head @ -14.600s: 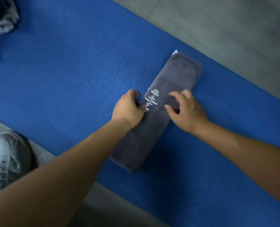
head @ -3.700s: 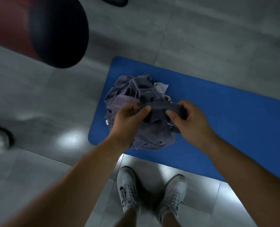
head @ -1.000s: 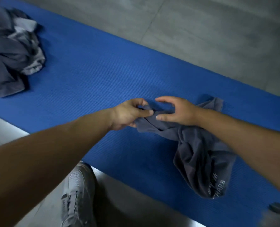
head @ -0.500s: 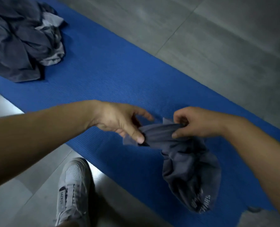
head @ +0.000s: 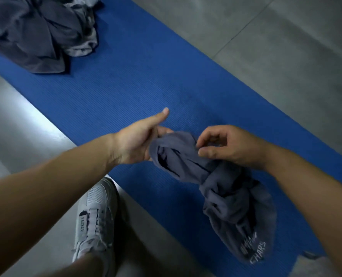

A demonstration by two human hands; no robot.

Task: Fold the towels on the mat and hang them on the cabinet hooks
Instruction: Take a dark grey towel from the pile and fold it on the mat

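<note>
The left hand (head: 138, 140) is gripping one end of a crumpled gray towel (head: 216, 176), its fingers (head: 163, 132) curling round the cloth while the thumb is sticking straight out toward 1 o'clock. Just to its 3 o'clock side, the right hand (head: 232, 146) is pinching a fold of the same towel between thumb and curled fingers. The rest of the towel is trailing down toward 5 o'clock and bunching on the blue mat (head: 146, 86), white lettering showing at its low end. A loose pile of towels (head: 40, 31) is lying on the mat at 10 o'clock, well apart from the hands. A pale shoe (head: 96, 220) is standing on the gray floor (head: 266, 47) at 7 o'clock, just beside the mat's near edge
</note>
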